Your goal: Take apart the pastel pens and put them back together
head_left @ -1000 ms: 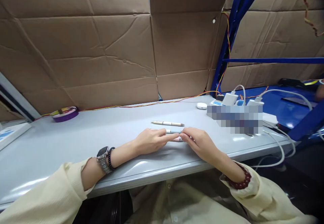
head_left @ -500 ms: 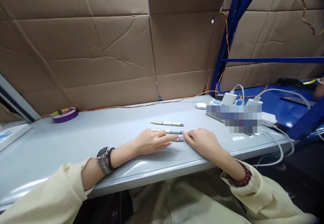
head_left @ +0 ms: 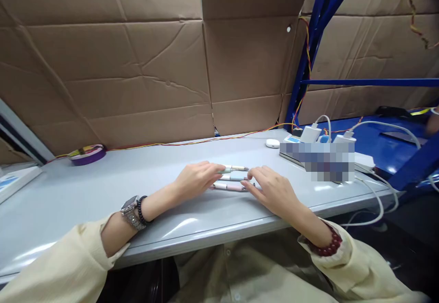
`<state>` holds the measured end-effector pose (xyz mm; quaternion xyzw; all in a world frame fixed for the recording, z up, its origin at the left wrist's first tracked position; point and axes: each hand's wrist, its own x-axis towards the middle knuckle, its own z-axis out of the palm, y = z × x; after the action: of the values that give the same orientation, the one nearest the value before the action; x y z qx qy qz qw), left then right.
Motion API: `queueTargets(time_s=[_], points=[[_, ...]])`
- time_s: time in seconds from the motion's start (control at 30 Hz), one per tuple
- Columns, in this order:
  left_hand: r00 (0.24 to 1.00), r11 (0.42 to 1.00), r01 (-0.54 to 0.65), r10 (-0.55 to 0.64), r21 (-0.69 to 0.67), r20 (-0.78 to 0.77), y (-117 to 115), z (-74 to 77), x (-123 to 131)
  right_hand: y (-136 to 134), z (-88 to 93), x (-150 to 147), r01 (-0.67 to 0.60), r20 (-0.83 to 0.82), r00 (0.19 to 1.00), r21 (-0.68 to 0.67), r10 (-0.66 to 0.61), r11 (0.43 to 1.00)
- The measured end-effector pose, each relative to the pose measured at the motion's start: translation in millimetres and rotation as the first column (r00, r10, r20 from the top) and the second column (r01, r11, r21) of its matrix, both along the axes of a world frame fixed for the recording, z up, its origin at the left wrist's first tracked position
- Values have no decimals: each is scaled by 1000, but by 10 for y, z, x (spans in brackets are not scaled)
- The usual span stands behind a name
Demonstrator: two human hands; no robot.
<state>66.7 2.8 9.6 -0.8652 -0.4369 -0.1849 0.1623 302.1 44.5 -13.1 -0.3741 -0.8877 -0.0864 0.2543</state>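
Note:
My left hand (head_left: pixel 195 178) is closed, with a pale green pen (head_left: pixel 226 171) pinched between thumb and fingers; its clear tip end sticks out to the right. Three more pens lie side by side on the table, pointing right: a cream pen (head_left: pixel 240 168) at the back, a light blue pen (head_left: pixel 236 178) in the middle and a white-and-pink pen (head_left: pixel 228 187) nearest me. The left fingers cover the rear ends of the back two. My right hand (head_left: pixel 274 188) rests at the tip ends, thumb and forefinger apart, the thumb by the pink pen's tip.
A white earbud case (head_left: pixel 272 143) and a power strip with white chargers (head_left: pixel 310 134) stand at the back right, white cables hanging over the edge. A purple tape roll (head_left: pixel 88 155) sits at the left. Cardboard (head_left: pixel 137 74) walls the back; a blue post (head_left: pixel 302 74) rises at the right.
My left hand has moved up and left, off the pink pen, and the green pen now shows in it. My right thumb and forefinger have spread apart.

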Motion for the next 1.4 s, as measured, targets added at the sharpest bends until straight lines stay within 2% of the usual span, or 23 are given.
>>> queueTargets(time_s=[0.13, 0.3, 0.43, 0.57, 0.67, 0.77, 0.83, 0.93, 1.03, 1.23, 1.4], points=[[988, 989, -140, 143, -58, 61, 91, 96, -187, 0, 14, 1, -219, -10, 976, -27, 219, 975], [966, 962, -232, 246, -147, 80, 202, 135, -511, 19, 11, 4, -258, -12, 966, -86, 258, 962], [941, 925, -308, 330, -221, 72, 258, 65, -726, 31, 1, 3, -288, -34, 958, -101, 286, 952], [929, 904, -336, 364, -264, 65, 284, -12, -781, 34, 2, 7, -294, -65, 955, -79, 289, 953], [925, 918, -339, 365, -205, 103, 256, 11, -665, 36, 5, 14, -289, -87, 955, -57, 284, 956], [936, 946, -302, 318, -120, 149, 147, 79, -394, 40, -9, 21, -297, -116, 950, -35, 291, 954], [962, 970, -219, 233, -108, 142, 33, 107, -159, 39, -24, 21, -333, -140, 934, -3, 329, 943], [994, 994, -17, 29, -110, 109, -146, 86, 175, 27, -41, 14, -396, -152, 905, 42, 397, 917], [997, 987, 32, -20, -159, 77, -255, 12, 372, 9, -39, 0, -440, -131, 886, 65, 444, 896], [1000, 979, -19, 20, -204, 2, -272, -63, 397, -1, -31, -30, -473, -84, 868, 158, 489, 867], [999, 965, -20, 26, -262, 18, -260, -63, 357, -4, -31, -31, -460, -149, 869, 105, 472, 882]])
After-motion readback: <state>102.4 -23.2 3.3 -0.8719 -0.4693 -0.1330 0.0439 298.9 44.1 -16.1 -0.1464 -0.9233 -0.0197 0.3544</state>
